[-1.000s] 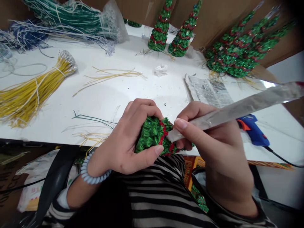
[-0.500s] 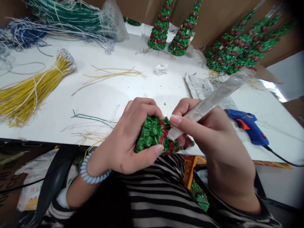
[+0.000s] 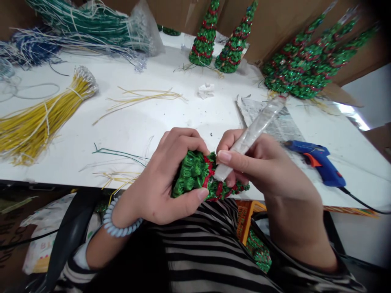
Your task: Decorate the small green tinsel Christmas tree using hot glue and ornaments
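My left hand (image 3: 166, 175) is wrapped round a small green Christmas tree (image 3: 192, 173) with red garland, lying on its side at the table's front edge. In my right hand (image 3: 259, 167) is a whitish, translucent flat stick wrapped in clear plastic (image 3: 249, 136), pinched between thumb and fingers. Its lower end meets the tree beside the red garland. What that tip does among the branches is too small to tell. Some right fingers are hidden behind the stick, close to the tree's narrower part.
A blue glue gun (image 3: 319, 158) with a cord lies at the right, near a printed sheet (image 3: 275, 118). Yellow wire bundles (image 3: 49, 110) and green wires (image 3: 91, 24) lie left. Finished trees (image 3: 203, 40) stand at the back, with several more (image 3: 302, 61) at back right.
The stick's upper end has swung left and lower, and my right hand has shifted slightly left. My left hand keeps its hold on the tree.
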The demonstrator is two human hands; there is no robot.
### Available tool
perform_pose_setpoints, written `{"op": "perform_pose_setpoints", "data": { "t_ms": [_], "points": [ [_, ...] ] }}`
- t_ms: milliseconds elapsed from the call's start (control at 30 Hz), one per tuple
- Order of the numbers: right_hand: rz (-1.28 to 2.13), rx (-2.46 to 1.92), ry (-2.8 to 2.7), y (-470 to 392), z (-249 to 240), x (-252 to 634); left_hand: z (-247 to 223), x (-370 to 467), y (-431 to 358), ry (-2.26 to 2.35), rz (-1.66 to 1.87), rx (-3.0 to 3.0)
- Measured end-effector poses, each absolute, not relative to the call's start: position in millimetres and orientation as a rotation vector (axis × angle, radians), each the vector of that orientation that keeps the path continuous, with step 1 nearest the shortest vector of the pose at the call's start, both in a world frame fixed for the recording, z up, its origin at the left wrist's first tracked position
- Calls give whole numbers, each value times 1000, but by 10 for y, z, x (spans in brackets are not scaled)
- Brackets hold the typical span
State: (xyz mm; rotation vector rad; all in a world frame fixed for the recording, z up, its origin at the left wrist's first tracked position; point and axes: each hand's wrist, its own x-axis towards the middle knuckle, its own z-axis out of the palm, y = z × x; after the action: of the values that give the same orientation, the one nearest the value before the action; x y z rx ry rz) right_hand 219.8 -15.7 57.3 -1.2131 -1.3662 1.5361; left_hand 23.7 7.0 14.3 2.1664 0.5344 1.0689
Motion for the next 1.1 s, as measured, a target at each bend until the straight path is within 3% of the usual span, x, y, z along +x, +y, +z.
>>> {"op": "perform_pose_setpoints", "data": {
  "t_ms": [300,733,1100],
  "points": [
    [1596,-1096,-1412,-106,556,2240,154,230,79,549,1062,2175],
    [946,-941,-1134,-490,309,2000,268,246,45,622,1140,2212],
    [765,-910,-1184,-519,210,1902,329,273,10,661,1298,2264]
  ]
}}
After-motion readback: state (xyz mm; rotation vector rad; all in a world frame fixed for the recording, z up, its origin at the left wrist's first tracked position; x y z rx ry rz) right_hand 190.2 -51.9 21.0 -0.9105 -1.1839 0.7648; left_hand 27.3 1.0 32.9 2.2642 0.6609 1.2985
